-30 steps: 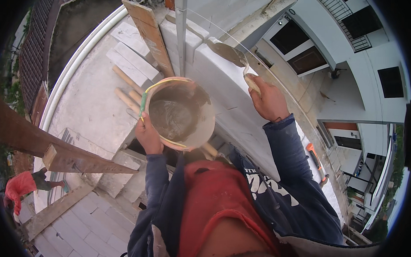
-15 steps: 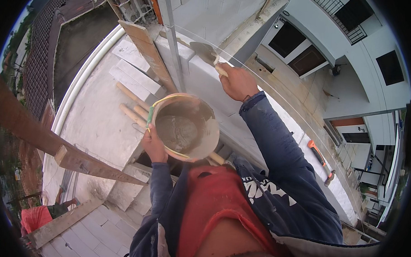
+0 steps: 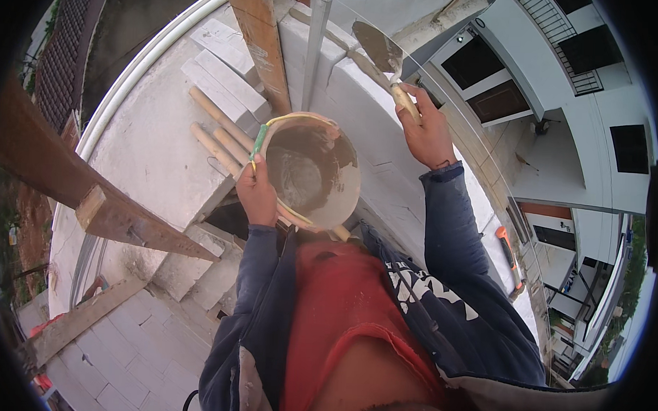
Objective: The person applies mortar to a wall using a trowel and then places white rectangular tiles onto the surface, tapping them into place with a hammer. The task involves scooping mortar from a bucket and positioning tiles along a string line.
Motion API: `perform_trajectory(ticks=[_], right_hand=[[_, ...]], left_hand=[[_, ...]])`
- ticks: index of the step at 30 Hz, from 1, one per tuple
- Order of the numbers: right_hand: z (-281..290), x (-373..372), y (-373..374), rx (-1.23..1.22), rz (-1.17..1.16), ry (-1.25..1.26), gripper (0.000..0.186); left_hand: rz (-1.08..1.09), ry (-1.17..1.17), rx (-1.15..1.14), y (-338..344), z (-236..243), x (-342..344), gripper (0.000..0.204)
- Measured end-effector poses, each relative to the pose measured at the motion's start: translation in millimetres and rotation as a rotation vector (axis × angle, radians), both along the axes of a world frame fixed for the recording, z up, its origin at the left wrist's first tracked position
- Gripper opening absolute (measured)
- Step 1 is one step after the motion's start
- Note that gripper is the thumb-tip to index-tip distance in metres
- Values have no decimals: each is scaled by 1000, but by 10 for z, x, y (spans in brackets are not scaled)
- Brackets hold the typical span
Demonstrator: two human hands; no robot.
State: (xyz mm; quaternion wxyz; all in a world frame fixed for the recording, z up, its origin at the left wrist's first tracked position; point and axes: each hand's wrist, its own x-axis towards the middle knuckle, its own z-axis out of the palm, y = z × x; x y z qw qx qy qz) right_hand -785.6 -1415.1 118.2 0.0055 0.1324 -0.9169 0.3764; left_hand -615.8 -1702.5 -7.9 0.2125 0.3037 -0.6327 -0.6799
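My left hand [image 3: 258, 193] grips the near-left rim of a round bucket [image 3: 350, 173], thumb up beside the green sleeve on its yellow handle. Wet grey mortar [image 3: 295, 172] coats the bottom and part of the inner wall. In my right hand [image 3: 428, 131] is a trowel [image 3: 378, 45], held by its pale wooden handle. Its pointed blade is over the far part of the white block wall [image 3: 346, 90], close to a strip of mortar [image 3: 368, 66] on the wall's top. Whether the blade touches that strip, I cannot tell.
A hammer [image 3: 507, 246] with an orange grip lies on the wall at right. A string [image 3: 459, 101] runs along the wall. White blocks [image 3: 221, 82], wooden poles [image 3: 219, 145] and an upright plank [image 3: 258, 47] stand left. A slanting timber [image 3: 90, 204] crosses the left; another person's arm [image 3: 94, 288] shows below.
My right hand and the trowel have moved right and away from the bucket. More of the mortar strip now shows by the blade. The view has shifted; my left hand still holds the bucket.
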Motion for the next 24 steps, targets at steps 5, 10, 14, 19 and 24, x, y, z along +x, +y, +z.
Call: perform_trajectory(ticks=[5,10,14,19,24], right_hand=[[-55,972,530,32,242,-265,43],[-822,1323,280,478,346,-220,47],[-966,1574,250,396,455,-284,46],[-1075,1716,184,347,443,-287,49],[-1136,1928,131,-75,412,-379,48]], left_hand=[[-125,-14,0,-21,345,-143,42],[-265,56,-187,15,550,-325,38],[-391,61,-302,98,879,-392,37],[-445,120,-299,356,961,-484,50],[-442,136,-267,643,918,-557,47]])
